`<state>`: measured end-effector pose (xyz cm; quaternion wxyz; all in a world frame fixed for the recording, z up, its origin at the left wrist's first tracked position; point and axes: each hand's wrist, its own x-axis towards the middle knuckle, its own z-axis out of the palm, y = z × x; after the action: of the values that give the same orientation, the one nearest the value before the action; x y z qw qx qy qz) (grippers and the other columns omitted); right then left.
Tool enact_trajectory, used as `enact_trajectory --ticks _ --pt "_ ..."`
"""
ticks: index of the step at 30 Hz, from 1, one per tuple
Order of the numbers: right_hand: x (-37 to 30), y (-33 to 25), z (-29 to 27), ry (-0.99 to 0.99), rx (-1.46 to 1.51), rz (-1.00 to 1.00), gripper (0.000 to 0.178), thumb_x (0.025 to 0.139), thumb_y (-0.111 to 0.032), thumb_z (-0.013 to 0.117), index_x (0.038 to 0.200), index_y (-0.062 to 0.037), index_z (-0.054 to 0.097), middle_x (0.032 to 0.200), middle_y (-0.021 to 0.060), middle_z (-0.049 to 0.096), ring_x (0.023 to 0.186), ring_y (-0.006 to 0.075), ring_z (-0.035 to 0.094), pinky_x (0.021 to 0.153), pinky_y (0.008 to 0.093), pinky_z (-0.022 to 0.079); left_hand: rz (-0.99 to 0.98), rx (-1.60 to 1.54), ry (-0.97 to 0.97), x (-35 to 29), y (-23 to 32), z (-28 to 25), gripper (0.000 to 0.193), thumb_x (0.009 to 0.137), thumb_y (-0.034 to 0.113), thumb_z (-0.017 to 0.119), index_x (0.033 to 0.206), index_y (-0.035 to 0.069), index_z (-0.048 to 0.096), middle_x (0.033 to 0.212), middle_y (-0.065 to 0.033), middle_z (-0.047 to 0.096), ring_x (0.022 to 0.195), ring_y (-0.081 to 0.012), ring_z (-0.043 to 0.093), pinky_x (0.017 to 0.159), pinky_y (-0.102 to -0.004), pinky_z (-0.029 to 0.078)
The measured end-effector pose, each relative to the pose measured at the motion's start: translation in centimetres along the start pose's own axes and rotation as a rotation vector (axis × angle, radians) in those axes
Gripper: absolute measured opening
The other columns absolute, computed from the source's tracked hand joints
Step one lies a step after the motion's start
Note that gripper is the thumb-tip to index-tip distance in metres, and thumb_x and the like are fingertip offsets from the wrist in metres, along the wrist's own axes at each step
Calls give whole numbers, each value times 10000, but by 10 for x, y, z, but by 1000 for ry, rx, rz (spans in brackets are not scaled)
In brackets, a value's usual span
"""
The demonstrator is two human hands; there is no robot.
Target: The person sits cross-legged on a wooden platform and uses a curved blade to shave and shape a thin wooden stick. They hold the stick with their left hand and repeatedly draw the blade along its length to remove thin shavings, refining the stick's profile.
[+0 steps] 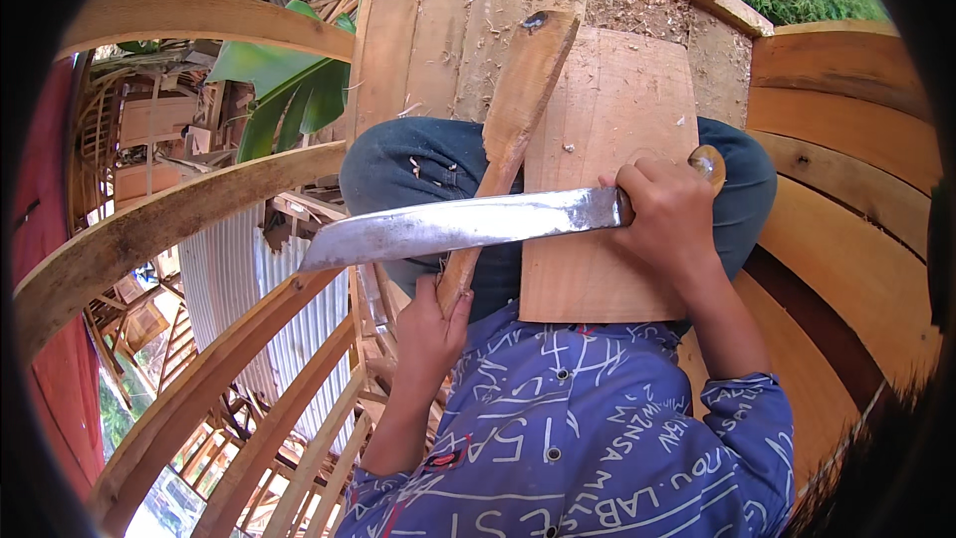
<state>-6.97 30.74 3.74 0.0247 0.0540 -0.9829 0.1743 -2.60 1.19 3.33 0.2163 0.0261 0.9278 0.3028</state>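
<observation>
My right hand (665, 207) is closed round the handle of a machete, whose rounded wooden butt shows past my fingers. The broad, shiny machete blade (448, 226) points left and crosses in front of a wooden paddle (533, 65). My left hand (434, 321) grips the lower, narrow end of that paddle, which slants up and to the right; its wide end has a dark knot near the tip. A flat wooden board (607, 110) lies across my lap, under the machete handle and my right forearm.
Plank flooring (433, 40) with scattered wood shavings (637, 5) lies ahead of my knees. Curved wooden slats (189, 209) bound the left, with corrugated metal sheets (234, 284) below. A plank wall (846, 149) rises on the right. A large green leaf (289, 100) hangs at the upper left.
</observation>
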Motion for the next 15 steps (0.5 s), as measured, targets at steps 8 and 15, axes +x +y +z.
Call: enact_trajectory --ticks 8,15 --pt "4 33 -1 61 -80 198 81 656 -92 666 703 -65 607 668 99 591 620 297 594 553 394 435 -4 13 -55 21 9 5 313 890 269 605 970 -3 472 728 -257 609 681 -460 603 586 -486 474" --pt "9 19 0 76 -132 145 110 666 -127 683 719 -72 604 689 82 593 655 279 604 586 379 442 29 -71 -49 17 6 3 293 893 252 603 942 1 461 701 -250 598 662 -450 607 554 -481 469"
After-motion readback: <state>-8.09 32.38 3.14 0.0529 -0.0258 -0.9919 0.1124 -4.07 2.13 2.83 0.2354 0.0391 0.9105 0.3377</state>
